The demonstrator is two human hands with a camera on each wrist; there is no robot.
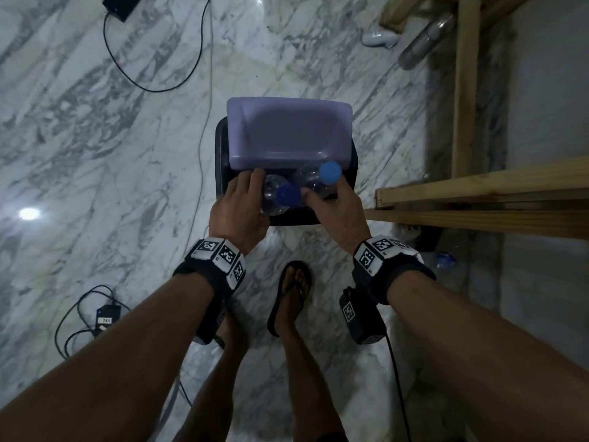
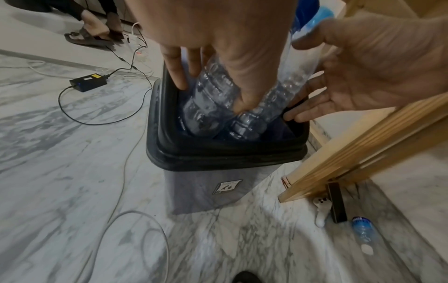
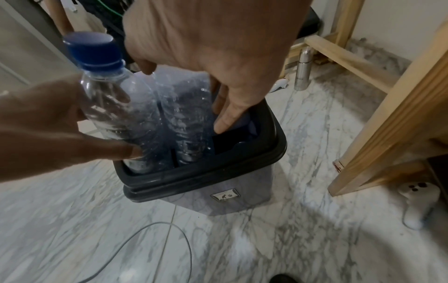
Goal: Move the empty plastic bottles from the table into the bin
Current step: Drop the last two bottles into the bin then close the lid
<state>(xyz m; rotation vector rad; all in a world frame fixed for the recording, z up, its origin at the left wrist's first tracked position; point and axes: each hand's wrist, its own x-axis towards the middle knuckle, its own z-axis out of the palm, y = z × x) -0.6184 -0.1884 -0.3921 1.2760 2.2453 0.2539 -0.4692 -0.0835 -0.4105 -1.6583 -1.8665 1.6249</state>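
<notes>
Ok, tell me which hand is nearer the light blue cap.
Right. The right hand holds the bottle just below the light blue cap, its fingers beside it. The left hand is across the bin opening, on the bottle with the dark blue cap.

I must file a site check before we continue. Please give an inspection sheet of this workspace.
Surface: marble floor; table top not in view.
Job's things: two clear bottles, bases inside the bin, lid open.
Clutter: small bottle, white controller, steel flask on floor.
Hands: left hand and right hand each hold one bottle.
Cables: loose cables, power bricks.
Surroundings: wooden frame.
</notes>
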